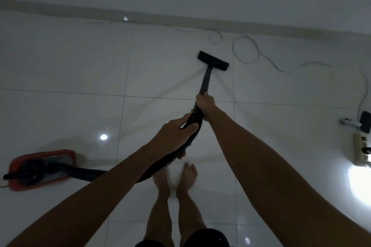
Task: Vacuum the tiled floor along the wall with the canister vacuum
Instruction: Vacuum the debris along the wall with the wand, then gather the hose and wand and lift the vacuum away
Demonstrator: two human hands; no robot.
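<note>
A black floor nozzle [213, 60] lies flat on the white tiled floor [70, 66], a short way from the wall's baseboard [180, 18]. Its dark wand [205, 80] runs back to my right hand [205, 104], which grips the wand's upper end. Just behind, my left hand [176, 129] grips the black ribbed hose [180, 150]. The hose curves down past my bare feet and leads left to the red and black canister vacuum [40, 168] on the floor at the lower left.
A thin cable [247, 50] loops loosely on the floor to the right of the nozzle and trails to a power strip [360, 152] with plugs at the right edge. My bare feet [176, 178] stand behind the hose. Ceiling lights reflect on the tiles.
</note>
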